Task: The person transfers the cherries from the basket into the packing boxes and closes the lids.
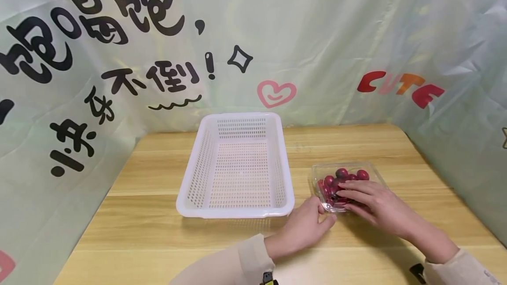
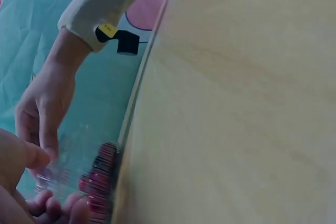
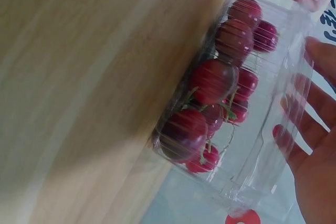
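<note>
A clear plastic clamshell box (image 1: 376, 173) of round, dark red cherries (image 3: 212, 81) sits right of centre on the table in the head view. Some green stems show through its wall. My left hand (image 1: 304, 227) is at the near left corner of the box, thumb in front and fingers bent at the side, holding that corner. Over the box's near right part lies my right hand (image 1: 378, 206), its extended fingers resting on the clear plastic. The right wrist view shows those fingertips (image 3: 281, 132) along the box's edge. In the left wrist view the box is blurred and partly hidden by the left hand (image 2: 21, 182).
A white slotted plastic basket (image 1: 286, 175) stands left of the box, near the left hand. Both rest on a wooden table (image 1: 138, 228). A printed cloth (image 1: 317, 21) hangs behind and along the sides.
</note>
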The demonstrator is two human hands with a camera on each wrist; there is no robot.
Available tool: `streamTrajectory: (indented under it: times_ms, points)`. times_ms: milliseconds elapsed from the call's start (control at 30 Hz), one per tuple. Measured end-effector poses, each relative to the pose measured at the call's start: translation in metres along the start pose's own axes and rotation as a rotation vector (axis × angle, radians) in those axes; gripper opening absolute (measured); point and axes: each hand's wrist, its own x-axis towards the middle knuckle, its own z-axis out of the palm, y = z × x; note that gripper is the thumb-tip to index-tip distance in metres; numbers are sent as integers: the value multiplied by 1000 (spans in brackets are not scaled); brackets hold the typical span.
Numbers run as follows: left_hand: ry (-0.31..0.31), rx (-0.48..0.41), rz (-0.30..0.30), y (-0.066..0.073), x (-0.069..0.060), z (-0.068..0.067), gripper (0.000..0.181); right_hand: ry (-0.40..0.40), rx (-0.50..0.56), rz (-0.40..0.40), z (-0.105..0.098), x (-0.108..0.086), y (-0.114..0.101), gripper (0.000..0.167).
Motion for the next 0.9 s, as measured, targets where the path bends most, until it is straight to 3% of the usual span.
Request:
streamTrajectory:
  times_ms: [300,467,600,733,900]
  points:
    - [187,427,366,18,-3,-9,31,-36,23,124,-14,-9,3,48]
    - [292,581,510,25,6,-6,38,-22,12,172,-21,-21,9,48]
    - [256,690,548,28,14,-1,50,6,16,210,-23,-34,15,53]
    - [180,762,535,28,20,5,58,46,16,227,-21,-44,18,57]
    - [188,776,545,28,29,11,56,68,18,236,-17,-48,18,60]
